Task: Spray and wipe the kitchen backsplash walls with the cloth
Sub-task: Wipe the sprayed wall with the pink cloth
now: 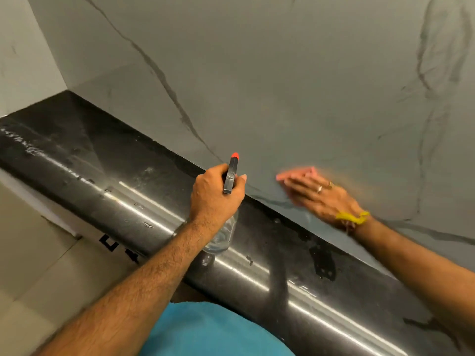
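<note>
My left hand [213,199] grips a spray bottle [230,176] with a grey head and an orange nozzle. Its clear body hangs below my wrist over the black countertop [115,163], and the nozzle points up toward the backsplash [282,86]. This backsplash is grey-white marble tile with dark veins. My right hand [318,194] lies flat with straight fingers low on that wall, just above the counter. It is blurred by motion. A pinkish cloth [282,175] shows as a blur at its fingertips, mostly hidden under the hand.
The glossy black countertop runs from upper left to lower right, with smears and wet patches on it. A side wall [25,60] closes the corner at far left. Beige floor tiles [30,265] lie below the counter edge.
</note>
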